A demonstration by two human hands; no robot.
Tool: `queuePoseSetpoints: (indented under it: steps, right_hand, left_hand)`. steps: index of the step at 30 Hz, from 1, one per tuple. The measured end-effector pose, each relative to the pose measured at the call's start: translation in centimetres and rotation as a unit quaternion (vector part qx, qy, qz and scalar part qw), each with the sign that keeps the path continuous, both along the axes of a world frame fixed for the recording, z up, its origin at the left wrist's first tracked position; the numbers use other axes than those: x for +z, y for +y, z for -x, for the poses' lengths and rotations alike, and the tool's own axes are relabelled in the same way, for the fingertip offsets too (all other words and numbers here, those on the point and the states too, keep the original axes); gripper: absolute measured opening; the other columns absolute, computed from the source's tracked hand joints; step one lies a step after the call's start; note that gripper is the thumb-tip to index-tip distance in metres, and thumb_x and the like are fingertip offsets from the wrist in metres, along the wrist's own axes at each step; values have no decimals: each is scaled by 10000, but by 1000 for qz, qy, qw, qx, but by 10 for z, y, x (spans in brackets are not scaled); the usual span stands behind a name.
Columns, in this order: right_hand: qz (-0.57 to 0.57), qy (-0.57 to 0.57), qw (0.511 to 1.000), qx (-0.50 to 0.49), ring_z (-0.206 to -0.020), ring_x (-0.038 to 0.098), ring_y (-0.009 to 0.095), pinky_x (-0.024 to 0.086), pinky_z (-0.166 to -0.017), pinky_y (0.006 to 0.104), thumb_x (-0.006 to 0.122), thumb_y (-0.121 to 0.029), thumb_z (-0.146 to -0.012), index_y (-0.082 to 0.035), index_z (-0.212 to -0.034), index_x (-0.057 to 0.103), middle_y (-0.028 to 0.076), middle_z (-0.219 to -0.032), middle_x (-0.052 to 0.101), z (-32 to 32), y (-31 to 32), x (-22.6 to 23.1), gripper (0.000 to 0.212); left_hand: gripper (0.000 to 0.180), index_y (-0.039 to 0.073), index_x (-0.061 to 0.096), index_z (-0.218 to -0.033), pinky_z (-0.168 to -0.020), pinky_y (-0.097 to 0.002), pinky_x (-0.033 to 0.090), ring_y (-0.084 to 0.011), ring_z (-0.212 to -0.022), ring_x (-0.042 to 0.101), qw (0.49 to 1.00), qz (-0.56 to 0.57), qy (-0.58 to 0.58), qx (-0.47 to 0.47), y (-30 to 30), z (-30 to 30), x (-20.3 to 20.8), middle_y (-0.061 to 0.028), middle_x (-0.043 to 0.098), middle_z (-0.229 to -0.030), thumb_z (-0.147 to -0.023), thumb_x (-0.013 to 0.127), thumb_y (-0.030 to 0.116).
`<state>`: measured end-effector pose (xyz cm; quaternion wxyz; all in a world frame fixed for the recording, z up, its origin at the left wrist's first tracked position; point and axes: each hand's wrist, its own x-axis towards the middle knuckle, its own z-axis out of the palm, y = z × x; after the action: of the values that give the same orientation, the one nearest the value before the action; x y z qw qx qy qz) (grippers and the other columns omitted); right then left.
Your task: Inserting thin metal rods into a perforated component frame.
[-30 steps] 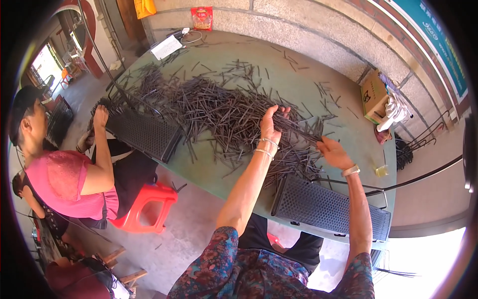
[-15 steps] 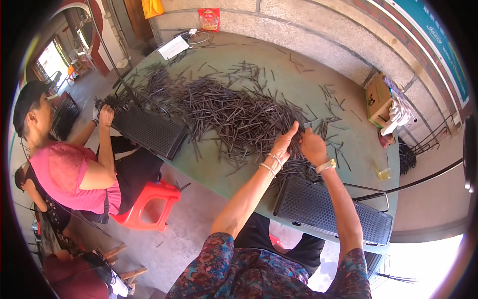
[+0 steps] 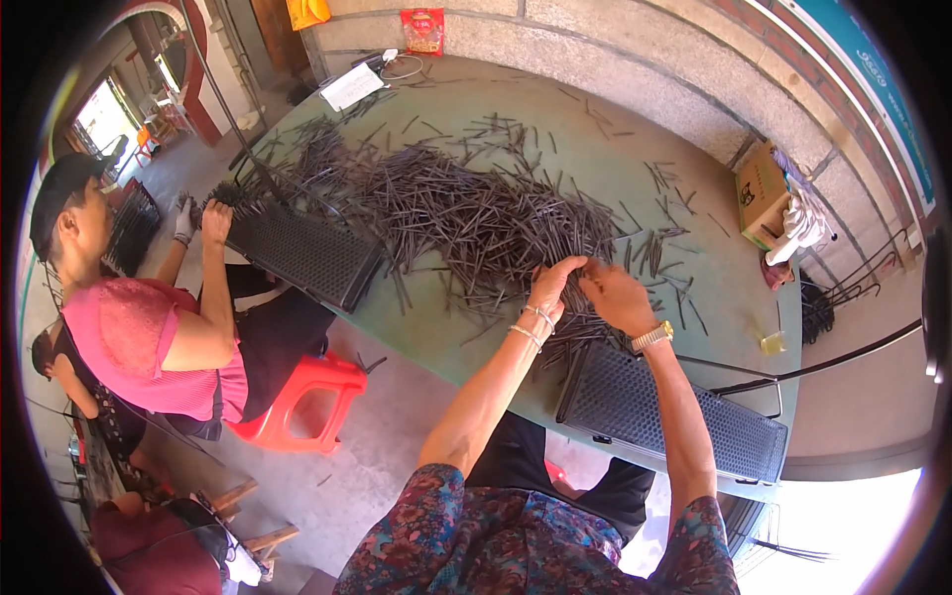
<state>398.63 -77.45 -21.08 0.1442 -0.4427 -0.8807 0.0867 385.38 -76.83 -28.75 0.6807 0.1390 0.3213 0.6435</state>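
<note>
Fingers (image 3: 594, 281) of the right hand (image 3: 620, 299) are bent and drawn close together, their tips meeting the stretched thumb of the left hand (image 3: 548, 290) in the head view. The left hand's other fingers are largely hidden behind that thumb and among the sticks (image 3: 476, 213). Some sticks show just under and between the hands, but I cannot tell how many, if any, either hand grips.

The dark sticks lie in a tangled heap across the middle of the bench (image 3: 426, 342), reaching from the hands toward the far left, with strays scattered beyond it and to its right. The near tray (image 3: 625, 389), black and finely pitted, sits at the bench's edge just in front of the person; the right forearm passes over it and hides part of it. A black rod (image 3: 843, 361) runs in from the right behind this tray. The far tray (image 3: 297, 253) sits along the edge to the left, beside a co-worker (image 3: 159, 327) in pink, with a red stool (image 3: 312, 407) there too.

Toward the back left are a white card (image 3: 352, 87) and a red packet (image 3: 423, 32). On the right, a box (image 3: 762, 198) is by the wall, a white cloth (image 3: 798, 226) against it, and a small yellowish cup (image 3: 773, 343) stands nearer.
</note>
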Motion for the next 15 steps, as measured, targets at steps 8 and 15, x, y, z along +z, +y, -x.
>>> queuePoseSetpoints:
  steps: [8, 15]
  right_hand:
    - [125, 148, 979, -63, -1344, 298, 394, 296, -1085, 386, 763, -533, -697, 75, -1447, 32, 315, -1430, 262, 19, -2, 11, 1210]
    - [86, 394, 908, -112, -1291, 360, 407, 312, -1072, 388, 803, -354, -712, 130, -1414, 42, 345, -1387, 312, 51, -10, -40, 1143]
  left_hand:
    - [248, 16, 598, -1023, -520, -251, 409, -82, -597, 520, 955, -177, 198, 128, -13, -11, 14, 6, 600, -725, -776, 597, 31]
    - [613, 19, 436, -1299, -584, -300, 446, -192, -628, 548, 802, -264, 502, 190, -32, -15, -48, -112, 607, -893, -765, 690, 178]
